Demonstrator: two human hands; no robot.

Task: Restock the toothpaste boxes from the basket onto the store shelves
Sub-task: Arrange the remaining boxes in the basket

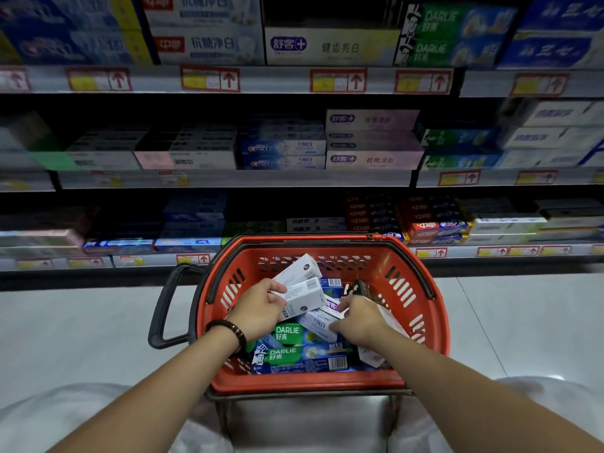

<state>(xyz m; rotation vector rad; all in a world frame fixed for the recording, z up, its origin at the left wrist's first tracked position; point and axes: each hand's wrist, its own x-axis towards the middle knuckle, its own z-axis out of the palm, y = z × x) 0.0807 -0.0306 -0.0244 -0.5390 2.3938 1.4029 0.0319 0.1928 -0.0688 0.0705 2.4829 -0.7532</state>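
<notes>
White toothpaste boxes (302, 291), two stacked, are gripped by the left hand (261, 308) over the red basket (425, 308), their long axes pointing to 1 o'clock and the shelves (294, 178) at 12. The right hand (359, 322) curls among loose boxes; I cannot tell its grip.

Dim aisle, shelves (228, 178) blurred and bowed at edges; floor (65, 322) glare, perhaps from overhead lights.

One red basket (395, 279), two hands (258, 308), two lifted white boxes (305, 297), two green Darlie boxes (287, 333), three shelves (277, 80).
</notes>
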